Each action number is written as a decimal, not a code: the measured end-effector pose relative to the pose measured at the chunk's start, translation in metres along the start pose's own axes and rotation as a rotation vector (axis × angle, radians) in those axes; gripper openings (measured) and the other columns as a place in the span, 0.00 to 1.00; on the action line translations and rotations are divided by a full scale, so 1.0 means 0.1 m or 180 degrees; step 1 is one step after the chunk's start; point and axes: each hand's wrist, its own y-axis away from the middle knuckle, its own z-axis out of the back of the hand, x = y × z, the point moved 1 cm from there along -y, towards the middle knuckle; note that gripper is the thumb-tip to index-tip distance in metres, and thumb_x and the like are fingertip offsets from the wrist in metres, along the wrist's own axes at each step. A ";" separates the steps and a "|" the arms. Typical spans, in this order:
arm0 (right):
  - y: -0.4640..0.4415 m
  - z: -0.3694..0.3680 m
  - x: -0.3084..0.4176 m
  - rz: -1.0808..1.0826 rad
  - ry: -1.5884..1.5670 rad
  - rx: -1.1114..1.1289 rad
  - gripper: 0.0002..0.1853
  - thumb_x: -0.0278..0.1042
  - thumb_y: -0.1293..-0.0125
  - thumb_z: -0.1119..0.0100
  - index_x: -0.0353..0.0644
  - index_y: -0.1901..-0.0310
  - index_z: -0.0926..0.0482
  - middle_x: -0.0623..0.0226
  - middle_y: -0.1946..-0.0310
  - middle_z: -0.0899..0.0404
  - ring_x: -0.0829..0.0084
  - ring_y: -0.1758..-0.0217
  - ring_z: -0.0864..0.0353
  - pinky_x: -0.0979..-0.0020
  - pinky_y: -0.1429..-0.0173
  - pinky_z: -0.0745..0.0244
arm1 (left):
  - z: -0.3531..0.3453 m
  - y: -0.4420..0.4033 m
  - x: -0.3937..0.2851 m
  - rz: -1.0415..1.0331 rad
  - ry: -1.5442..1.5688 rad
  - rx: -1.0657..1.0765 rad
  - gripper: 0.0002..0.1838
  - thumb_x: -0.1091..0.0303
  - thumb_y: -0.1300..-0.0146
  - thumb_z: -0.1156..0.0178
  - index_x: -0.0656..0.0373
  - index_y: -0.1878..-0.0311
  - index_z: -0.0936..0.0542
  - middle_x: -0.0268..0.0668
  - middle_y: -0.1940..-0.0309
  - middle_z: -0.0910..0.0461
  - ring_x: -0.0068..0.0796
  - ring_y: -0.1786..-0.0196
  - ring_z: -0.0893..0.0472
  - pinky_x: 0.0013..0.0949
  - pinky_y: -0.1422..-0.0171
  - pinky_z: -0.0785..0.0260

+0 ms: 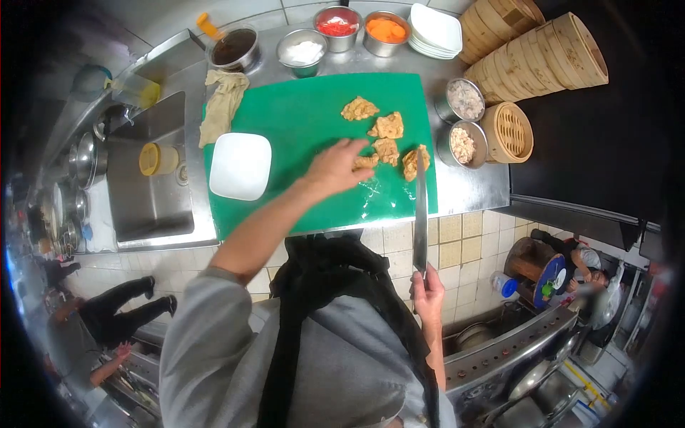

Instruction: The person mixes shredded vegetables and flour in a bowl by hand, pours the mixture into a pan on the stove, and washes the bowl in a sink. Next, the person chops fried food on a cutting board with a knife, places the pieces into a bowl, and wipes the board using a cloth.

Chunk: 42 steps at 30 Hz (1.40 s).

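Several pieces of light brown food, one of them at the top point(359, 108), lie on a green cutting board point(285, 107). My left hand point(335, 167) reaches over the board, its fingers apart and touching or just above the lower left piece point(366, 162). In my right hand point(428, 289), at the board's front side, is the handle of a long knife point(421, 221). The blade points away from me, and its tip is over the rightmost piece point(411, 164). A white square plate point(240, 166) sits on the board's left part.
Behind the board stand metal bowls of white point(302, 53), red point(337, 27) and orange food point(386, 30), and stacked plates point(435, 32). Bamboo steamers point(539, 60) are at right, a cloth point(224, 107) and sink point(150, 203) at left. Other people are farther off on both sides.
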 end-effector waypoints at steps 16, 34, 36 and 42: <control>-0.72 -0.57 0.42 0.0303 0.1359 0.0942 0.16 0.31 0.23 0.46 0.36 0.39 0.27 0.42 0.66 0.18 0.43 0.63 0.15 0.53 0.58 0.22 | 0.04 0.62 0.50 0.0427 0.1494 -0.1293 0.15 0.68 0.33 0.34 0.61 0.46 0.19 0.47 0.49 0.19 0.45 0.54 0.14 0.40 0.52 0.20; -0.64 -0.64 0.88 0.0631 0.2136 0.1423 0.09 0.28 0.26 0.48 0.35 0.49 0.33 0.38 0.70 0.20 0.36 0.64 0.18 0.43 0.62 0.24 | -0.23 0.66 0.69 0.0066 0.1921 -0.1447 0.16 0.67 0.35 0.30 0.59 0.46 0.15 0.43 0.44 0.18 0.35 0.51 0.14 0.32 0.51 0.18; -0.67 -0.66 0.84 0.0659 0.2213 0.1458 0.09 0.27 0.26 0.48 0.35 0.50 0.34 0.38 0.72 0.21 0.35 0.65 0.18 0.44 0.63 0.25 | -0.22 0.65 0.70 0.0018 0.1870 -0.1491 0.16 0.67 0.35 0.30 0.60 0.46 0.16 0.43 0.44 0.18 0.35 0.51 0.14 0.33 0.50 0.18; -0.75 -0.77 0.93 0.0862 0.2346 0.1642 0.09 0.25 0.27 0.49 0.33 0.53 0.39 0.37 0.74 0.22 0.33 0.66 0.20 0.42 0.64 0.28 | -0.22 0.66 0.71 0.0097 0.1910 -0.1397 0.18 0.64 0.37 0.29 0.58 0.45 0.17 0.43 0.43 0.19 0.43 0.47 0.16 0.37 0.45 0.20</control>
